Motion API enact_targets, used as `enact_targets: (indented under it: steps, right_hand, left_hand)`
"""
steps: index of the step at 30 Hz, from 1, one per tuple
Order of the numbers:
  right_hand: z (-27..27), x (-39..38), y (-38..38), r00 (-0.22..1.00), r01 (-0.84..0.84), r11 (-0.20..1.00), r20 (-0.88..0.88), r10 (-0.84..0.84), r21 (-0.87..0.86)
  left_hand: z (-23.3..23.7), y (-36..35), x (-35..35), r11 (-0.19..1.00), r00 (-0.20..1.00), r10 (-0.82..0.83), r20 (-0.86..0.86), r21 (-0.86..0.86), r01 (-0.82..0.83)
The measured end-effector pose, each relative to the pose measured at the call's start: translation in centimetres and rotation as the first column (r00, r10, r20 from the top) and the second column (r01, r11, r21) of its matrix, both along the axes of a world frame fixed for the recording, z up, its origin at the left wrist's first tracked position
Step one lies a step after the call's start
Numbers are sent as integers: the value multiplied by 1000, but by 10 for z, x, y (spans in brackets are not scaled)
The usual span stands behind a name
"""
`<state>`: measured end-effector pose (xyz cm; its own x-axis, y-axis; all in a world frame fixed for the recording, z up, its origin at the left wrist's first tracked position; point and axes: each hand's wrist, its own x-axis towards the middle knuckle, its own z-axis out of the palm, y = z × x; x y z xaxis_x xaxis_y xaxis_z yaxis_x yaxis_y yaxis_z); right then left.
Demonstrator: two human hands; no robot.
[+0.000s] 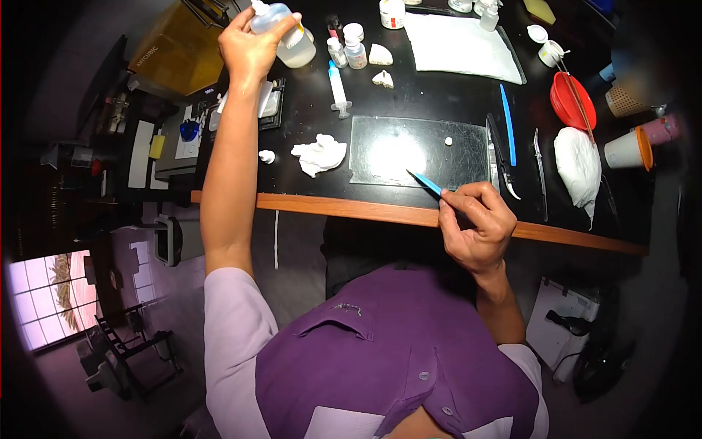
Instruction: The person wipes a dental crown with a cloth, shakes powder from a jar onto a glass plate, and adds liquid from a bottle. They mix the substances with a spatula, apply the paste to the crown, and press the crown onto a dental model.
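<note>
My one head-worn camera looks forward and steeply down, wide-angled, my purple shirt (395, 344) close at six o'clock, the table (439, 99) farther off toward twelve.

The wood-edged black tabletop (431, 99) carries a glass slab (468, 167), with a crumpled white tissue (319, 154) to the slab's left, a syringe (338, 91) beyond its far left corner, small bottles (355, 55) farther behind, and a long blue strip (507, 128), a red bowl (559, 106) and a white bundle (576, 164) to its right.
</note>
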<state>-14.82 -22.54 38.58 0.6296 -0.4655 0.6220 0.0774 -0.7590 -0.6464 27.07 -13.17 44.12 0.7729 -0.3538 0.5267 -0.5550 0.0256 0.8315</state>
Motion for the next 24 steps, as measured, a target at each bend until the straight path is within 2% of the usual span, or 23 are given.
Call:
enact_targets:
  steps: [9,12,15,16,17,19,21,22,23,24]
  right_hand:
    - [2,1,0,999,-26,1000,-25,26,-4]
    - [-2,4,1,998,-53,998,-37,52,-30]
    - [-1,6,0,998,-58,998,-37,57,-30]
    - [-1,6,1,998,-51,998,-29,51,-23]
    - [-2,6,1,999,-43,999,-23,43,-15]
    - [-3,4,0,997,-76,995,-34,74,-62]
    - [-3,3,1,993,-105,989,-57,99,-105]
    - [0,2,2,995,-91,992,-57,86,-89]
    - [-1,3,3,995,-82,993,-56,78,-81]
    - [-1,4,3,996,-73,994,-54,69,-76]
  left_hand:
    - [-26,-11,35,997,998,10,59,79,-15]
    - [-8,-5,16,938,923,-346,-167,-74,339]
    - [-15,4,13,992,975,-129,182,28,126]
    - [-8,16,30,982,975,-172,141,100,159]
    - [-6,23,29,996,970,-35,241,90,14]
    - [13,49,14,992,964,53,261,93,-80]
    - [33,74,-31,985,996,68,61,154,-76]
    - [37,90,-47,976,991,65,117,199,-88]
    - [34,103,-60,975,992,78,104,199,-98]
    - [33,119,-73,935,984,101,147,324,-145]
